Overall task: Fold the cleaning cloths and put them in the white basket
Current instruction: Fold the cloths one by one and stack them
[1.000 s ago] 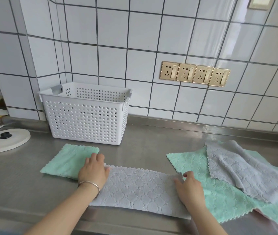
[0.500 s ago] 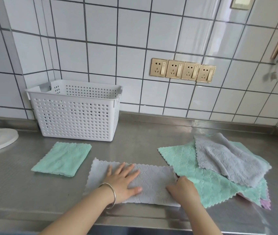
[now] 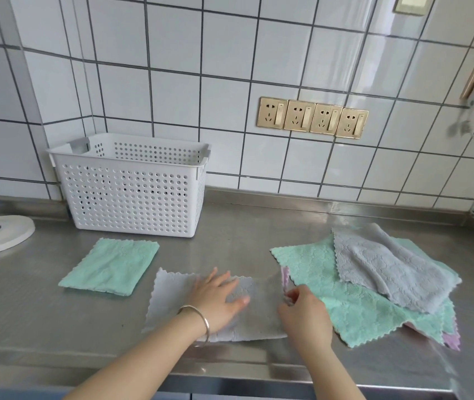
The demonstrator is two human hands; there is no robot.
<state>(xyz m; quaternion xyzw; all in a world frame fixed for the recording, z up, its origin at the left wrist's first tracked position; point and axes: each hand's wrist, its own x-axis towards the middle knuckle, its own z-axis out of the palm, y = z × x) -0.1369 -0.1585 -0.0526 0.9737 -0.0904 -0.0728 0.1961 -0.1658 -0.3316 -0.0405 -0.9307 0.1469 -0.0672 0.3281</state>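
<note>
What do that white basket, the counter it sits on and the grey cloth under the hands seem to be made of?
The white perforated basket looks like moulded plastic: matte, with even round holes and a thick rim. The grey metal counter seems to be brushed stainless steel, given its dull sheen and soft reflections. The grey scalloped-edge cloth looks like soft microfibre or fleece, with an embossed pattern, though the weave is blurred.

Both forearms reach in from the lower edge. The left hand (image 3: 218,298) lies flat, palm down, fingers straight and slightly spread, a bangle (image 3: 198,321) round its wrist. The right hand (image 3: 305,313) is curled, its fingertips (image 3: 289,298) drawn together in a pinching grip.
</note>
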